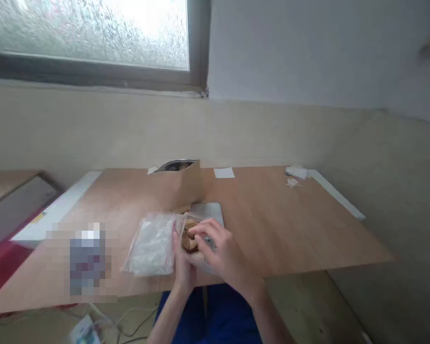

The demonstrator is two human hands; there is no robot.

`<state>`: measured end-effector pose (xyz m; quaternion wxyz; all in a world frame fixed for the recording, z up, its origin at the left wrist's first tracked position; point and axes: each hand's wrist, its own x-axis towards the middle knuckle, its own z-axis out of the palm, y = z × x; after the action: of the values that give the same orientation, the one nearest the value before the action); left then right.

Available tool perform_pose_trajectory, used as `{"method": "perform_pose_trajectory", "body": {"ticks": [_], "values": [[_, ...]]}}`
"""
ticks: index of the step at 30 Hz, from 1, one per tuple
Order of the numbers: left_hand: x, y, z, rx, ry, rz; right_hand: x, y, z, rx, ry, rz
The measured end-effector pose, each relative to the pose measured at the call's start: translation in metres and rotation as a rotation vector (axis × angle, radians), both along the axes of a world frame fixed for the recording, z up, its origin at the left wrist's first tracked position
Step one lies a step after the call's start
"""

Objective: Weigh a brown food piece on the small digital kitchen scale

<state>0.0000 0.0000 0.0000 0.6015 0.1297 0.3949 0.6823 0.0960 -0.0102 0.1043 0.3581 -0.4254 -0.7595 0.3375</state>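
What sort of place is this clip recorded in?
Probably a small indoor packing or work corner. A plain wooden table stands against a wall under a frosted window. On it are a brown paper pouch and clear plastic bags, with both hands on one.

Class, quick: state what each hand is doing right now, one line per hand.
Left hand: holds the clear bag of brown pieces from below.
Right hand: fingers curled over the same bag's top; exact grip cannot be told.

The left hand (183, 267) is held upright, fingers curled; the right hand (220, 248) is arched over, fingertips pinched together.
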Motion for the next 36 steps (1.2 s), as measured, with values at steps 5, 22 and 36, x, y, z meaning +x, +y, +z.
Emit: {"method": "perform_pose_trajectory", "body": {"ticks": [5,22,36], "values": [[0.001,0.000,-0.003,0.022,0.052,-0.005,-0.017,0.016,-0.019,-0.015,-0.105,-0.032],[-0.011,0.014,-0.016,-0.012,0.242,0.149,-0.023,0.043,-0.057,-0.166,0.139,-0.076],[-0.020,0.023,-0.020,0.011,0.127,0.266,-0.026,0.043,-0.073,-0.236,0.214,-0.270]]}}
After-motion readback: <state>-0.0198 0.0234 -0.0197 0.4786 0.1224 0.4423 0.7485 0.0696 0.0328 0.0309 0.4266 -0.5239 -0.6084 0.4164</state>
